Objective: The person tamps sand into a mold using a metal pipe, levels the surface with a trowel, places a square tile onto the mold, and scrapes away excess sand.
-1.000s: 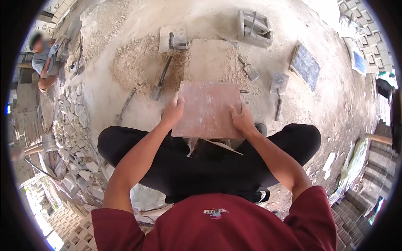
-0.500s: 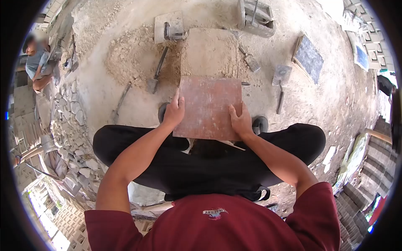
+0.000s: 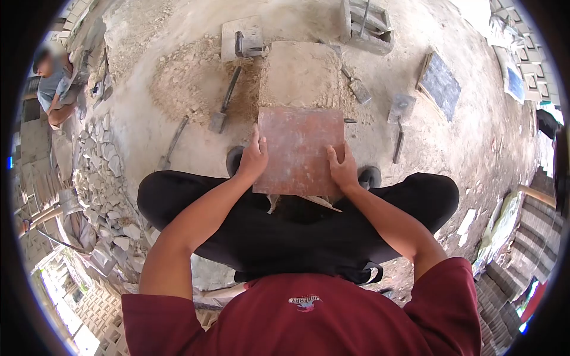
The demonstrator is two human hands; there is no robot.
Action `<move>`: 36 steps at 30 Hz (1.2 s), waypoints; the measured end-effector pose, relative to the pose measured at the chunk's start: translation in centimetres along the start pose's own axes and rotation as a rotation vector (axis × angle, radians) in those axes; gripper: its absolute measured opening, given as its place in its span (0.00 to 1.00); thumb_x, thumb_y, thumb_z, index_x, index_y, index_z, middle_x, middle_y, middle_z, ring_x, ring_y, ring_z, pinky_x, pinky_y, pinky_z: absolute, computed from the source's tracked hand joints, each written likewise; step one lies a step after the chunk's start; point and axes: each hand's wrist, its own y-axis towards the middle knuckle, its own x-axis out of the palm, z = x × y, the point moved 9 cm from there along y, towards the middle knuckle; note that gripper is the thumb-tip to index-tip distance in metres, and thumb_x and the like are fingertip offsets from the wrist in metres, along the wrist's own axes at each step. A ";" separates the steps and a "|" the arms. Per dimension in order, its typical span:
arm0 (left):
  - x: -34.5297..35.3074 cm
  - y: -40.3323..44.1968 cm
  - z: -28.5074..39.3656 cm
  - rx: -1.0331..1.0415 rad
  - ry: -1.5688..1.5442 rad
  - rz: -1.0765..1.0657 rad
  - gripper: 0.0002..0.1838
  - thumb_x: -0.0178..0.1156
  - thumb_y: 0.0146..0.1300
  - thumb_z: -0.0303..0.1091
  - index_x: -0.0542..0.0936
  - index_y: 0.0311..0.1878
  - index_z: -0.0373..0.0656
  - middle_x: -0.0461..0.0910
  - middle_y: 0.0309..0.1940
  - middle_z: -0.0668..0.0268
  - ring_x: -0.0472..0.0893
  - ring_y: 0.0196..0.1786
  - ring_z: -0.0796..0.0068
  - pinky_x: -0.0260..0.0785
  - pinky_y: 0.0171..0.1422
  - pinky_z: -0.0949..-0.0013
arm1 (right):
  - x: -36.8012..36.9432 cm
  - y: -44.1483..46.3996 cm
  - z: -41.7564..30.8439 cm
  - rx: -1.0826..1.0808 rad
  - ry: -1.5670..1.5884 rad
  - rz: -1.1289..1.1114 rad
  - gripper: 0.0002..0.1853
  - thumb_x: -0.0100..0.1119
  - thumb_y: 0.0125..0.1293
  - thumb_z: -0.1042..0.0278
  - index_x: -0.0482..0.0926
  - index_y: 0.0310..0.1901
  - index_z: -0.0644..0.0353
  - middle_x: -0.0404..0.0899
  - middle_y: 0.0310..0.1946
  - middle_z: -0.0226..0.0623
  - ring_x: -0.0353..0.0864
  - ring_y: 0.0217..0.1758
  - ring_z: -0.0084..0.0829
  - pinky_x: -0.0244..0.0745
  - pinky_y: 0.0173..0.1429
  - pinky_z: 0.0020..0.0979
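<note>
A square reddish-brown board [image 3: 301,148] with pale scuffs is level in front of my knees. My left hand [image 3: 255,159] grips its left edge, thumb on top. On the opposite edge is my right hand [image 3: 342,169], thumb also on the upper face. The fingers under the board are hidden. Just beyond its far edge lies a flat, dusty, sand-coloured slab [image 3: 300,74] with loose crumbs along its sides.
Left of the slab are a short-handled hammer [image 3: 225,104] and a plate with a handle [image 3: 242,41]. To the right lie a brush-like tool [image 3: 357,88], a small trowel [image 3: 400,115] and a dark square panel [image 3: 439,86]. A hollow block [image 3: 368,26] stands beyond. Another person [image 3: 56,89] sits far left, near rubble [image 3: 98,172].
The board has shifted very slightly, and its near edge sits a little farther from my body. My left hand has moved slightly right with it. Both hands keep their grip.
</note>
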 end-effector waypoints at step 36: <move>-11.0 27.2 12.8 0.196 0.393 -0.151 0.31 0.38 0.71 0.45 0.61 0.70 0.35 0.77 0.52 0.40 0.77 0.57 0.45 0.69 0.63 0.55 | -0.5 29.0 -16.2 0.013 -0.305 -0.224 0.37 0.43 0.71 0.37 0.79 0.46 0.75 0.81 0.41 0.60 0.84 0.43 0.50 0.76 0.53 0.41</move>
